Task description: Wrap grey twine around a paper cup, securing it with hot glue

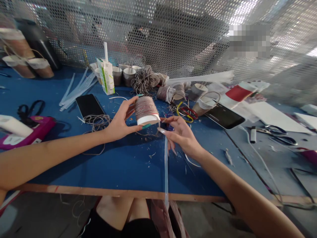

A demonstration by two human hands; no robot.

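Observation:
My left hand (121, 120) grips a white paper cup (146, 110) wound round with grey-brown cord with some red in it. The cup is tilted, its white rim turned down towards me. At the rim, my right hand (182, 135) is closed, thumb and finger pinching what looks like the loose cord (159, 124). A long translucent strip (166, 172) runs from below my right hand down past the table edge; whether that hand holds it I cannot tell. Loose cord (97, 122) lies coiled beside my left wrist.
Wrapped cups and a cord bundle (146, 79) stand at the back, near a drink carton (107, 76). Translucent sticks (79, 89) and a phone (90, 105) lie left, a magenta tool (37, 132) farther left. Another phone (225, 115) and scissors (277, 132) lie right. Perforated metal mesh (158, 36) rises behind.

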